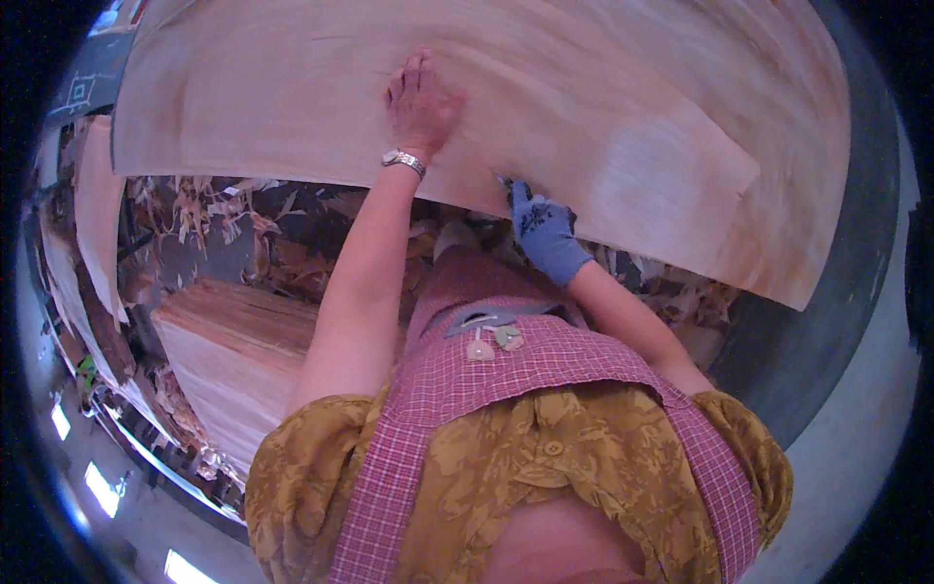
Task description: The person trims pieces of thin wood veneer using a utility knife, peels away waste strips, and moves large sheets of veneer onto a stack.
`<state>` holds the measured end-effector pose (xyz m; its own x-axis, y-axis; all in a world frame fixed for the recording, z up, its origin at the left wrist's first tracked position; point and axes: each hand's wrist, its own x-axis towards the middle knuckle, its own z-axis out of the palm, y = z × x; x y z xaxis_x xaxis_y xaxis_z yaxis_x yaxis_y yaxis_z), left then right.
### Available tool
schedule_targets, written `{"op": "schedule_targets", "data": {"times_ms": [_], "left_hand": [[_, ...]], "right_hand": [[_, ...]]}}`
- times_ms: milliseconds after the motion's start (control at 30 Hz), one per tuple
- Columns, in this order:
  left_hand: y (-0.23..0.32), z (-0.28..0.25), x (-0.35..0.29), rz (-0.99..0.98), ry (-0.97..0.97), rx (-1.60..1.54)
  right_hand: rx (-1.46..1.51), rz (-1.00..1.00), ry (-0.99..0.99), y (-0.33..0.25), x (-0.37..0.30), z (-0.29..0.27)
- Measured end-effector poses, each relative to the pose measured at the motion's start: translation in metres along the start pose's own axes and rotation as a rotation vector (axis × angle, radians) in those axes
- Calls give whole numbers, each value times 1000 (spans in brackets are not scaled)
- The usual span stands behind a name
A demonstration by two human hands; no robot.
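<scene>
Our left hand [423, 109] is spread flat on the veneer sheet [263, 107]; gloved right hand [545, 232] pinches a small tool [503, 181], possibly bladed. If the sheet slips, we could tear it.

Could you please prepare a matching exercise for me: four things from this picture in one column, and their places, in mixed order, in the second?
Things:
1. Bare left hand
2. Right hand in a blue fabric glove
3. Silver-coloured metal wristwatch
4. Layered stack of thin wooden sheets

Places:
A. Around the wrist of the ungloved arm
B. At the near edge of the large pale wooden sheet
C. In the picture's lower left
D. Palm down over that large sheet

Pairs: 1-D, 2-B, 3-A, 4-C
</scene>
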<state>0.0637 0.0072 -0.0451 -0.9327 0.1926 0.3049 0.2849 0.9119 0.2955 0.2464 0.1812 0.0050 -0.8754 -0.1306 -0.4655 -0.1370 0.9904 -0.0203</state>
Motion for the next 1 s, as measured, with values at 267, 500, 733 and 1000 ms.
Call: {"op": "schedule_targets", "data": {"times_ms": [267, 500, 733, 1000], "left_hand": [[-8, 9, -2, 29, 23, 51], [-3, 7, -2, 16, 13, 109], [-13, 12, -2, 45, 5, 88], [-15, 9, -2, 32, -21, 83]], "right_hand": [[49, -105, -61, 79, -52, 27], [5, -121, -47, 161, -88, 50], [-156, -168, -28, 260, -127, 64], [-231, -239, 28, 377, -161, 61]]}}
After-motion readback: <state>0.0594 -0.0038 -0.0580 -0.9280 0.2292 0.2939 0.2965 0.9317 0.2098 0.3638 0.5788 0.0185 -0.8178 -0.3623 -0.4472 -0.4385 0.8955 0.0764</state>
